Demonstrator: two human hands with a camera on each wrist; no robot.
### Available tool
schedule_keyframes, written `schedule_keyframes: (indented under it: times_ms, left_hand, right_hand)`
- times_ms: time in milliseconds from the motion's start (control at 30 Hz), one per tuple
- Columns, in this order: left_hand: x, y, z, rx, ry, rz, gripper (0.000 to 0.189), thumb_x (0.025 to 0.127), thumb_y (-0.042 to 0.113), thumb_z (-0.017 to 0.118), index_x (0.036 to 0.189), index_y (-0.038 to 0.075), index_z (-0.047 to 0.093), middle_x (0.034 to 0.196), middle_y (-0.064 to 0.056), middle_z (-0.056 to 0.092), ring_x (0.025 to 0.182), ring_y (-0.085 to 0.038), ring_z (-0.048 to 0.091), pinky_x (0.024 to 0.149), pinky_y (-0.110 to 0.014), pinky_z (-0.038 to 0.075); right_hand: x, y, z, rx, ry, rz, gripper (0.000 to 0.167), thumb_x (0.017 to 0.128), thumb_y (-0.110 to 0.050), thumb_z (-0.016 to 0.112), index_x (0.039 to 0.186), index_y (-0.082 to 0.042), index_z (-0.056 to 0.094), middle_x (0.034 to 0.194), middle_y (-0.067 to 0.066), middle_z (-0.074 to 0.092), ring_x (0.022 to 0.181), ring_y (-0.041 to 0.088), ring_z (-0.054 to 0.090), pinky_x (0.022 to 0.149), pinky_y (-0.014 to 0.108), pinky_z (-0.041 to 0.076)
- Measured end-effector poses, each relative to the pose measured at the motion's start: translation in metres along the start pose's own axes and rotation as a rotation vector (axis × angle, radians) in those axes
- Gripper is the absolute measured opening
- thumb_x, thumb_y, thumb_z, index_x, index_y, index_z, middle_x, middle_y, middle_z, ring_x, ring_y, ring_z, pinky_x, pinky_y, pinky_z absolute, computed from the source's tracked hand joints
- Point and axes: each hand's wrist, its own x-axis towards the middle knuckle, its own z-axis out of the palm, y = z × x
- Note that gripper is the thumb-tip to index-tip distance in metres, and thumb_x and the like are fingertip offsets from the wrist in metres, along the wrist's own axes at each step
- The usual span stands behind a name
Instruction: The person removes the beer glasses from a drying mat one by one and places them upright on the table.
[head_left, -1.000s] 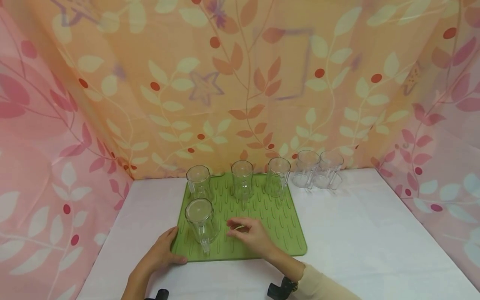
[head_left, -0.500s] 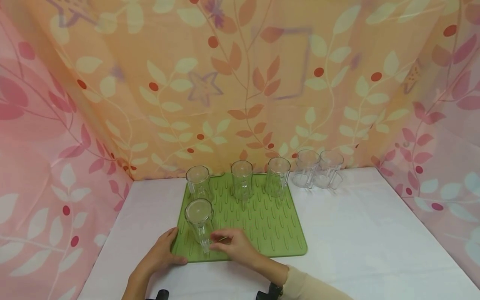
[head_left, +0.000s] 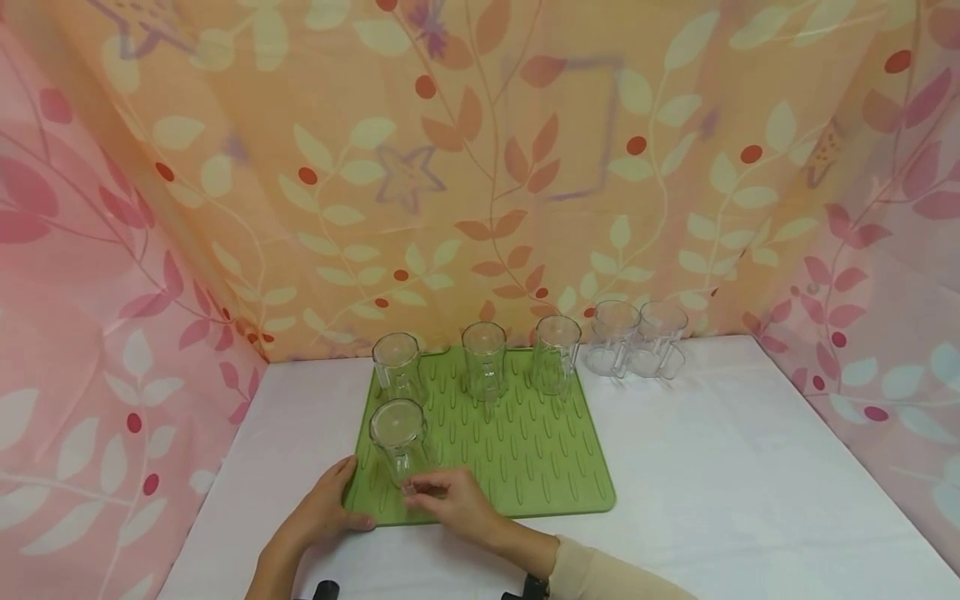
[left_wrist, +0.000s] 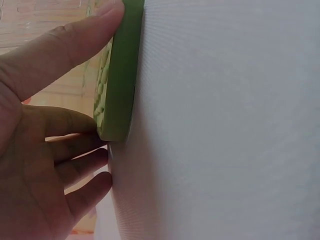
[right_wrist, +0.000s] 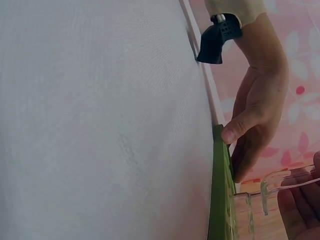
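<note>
A clear glass mug (head_left: 398,433) stands at the front left of a green ridged mat (head_left: 517,483), its handle turned towards me. My right hand (head_left: 450,500) pinches the lower end of that handle. In the right wrist view the clear handle (right_wrist: 287,181) lies against the right fingers (right_wrist: 297,207), partly cut off by the frame. At the mat's near left corner rests my left hand (head_left: 324,504), thumb along the front edge and fingers at the left side. The left wrist view shows these fingers (left_wrist: 82,170) nearly straight beside the mat's green corner (left_wrist: 122,90).
Along the mat's back stand three more glass mugs: one at left (head_left: 397,367), one in the middle (head_left: 485,362), one at right (head_left: 557,354). Two others, a nearer-left mug (head_left: 611,342) and its neighbour (head_left: 660,337), stand on the white tablecloth (head_left: 720,467). Patterned cloth surrounds the table.
My right hand has come left and slightly towards me across the mat, from beside the front mug to its handle, which it now pinches. The left hand keeps its place at the corner.
</note>
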Motion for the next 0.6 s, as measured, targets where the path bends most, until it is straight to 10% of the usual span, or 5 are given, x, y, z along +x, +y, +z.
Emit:
schedule_keyframes:
  times_ms: [600]
  left_hand:
    - [-0.001, 0.0, 0.0, 0.015, -0.007, 0.0, 0.115, 0.062, 0.03, 0.09, 0.148, -0.01, 0.027, 0.153, -0.033, 0.028, 0.14, -0.054, 0.026, 0.111, -0.066, 0.028]
  right_hand:
    - [-0.002, -0.004, -0.025, -0.041, 0.136, 0.076, 0.016, 0.084, -0.01, 0.074, 0.089, 0.005, 0.073, 0.085, 0.016, 0.075, 0.073, 0.004, 0.067, 0.064, 0.017, 0.055]
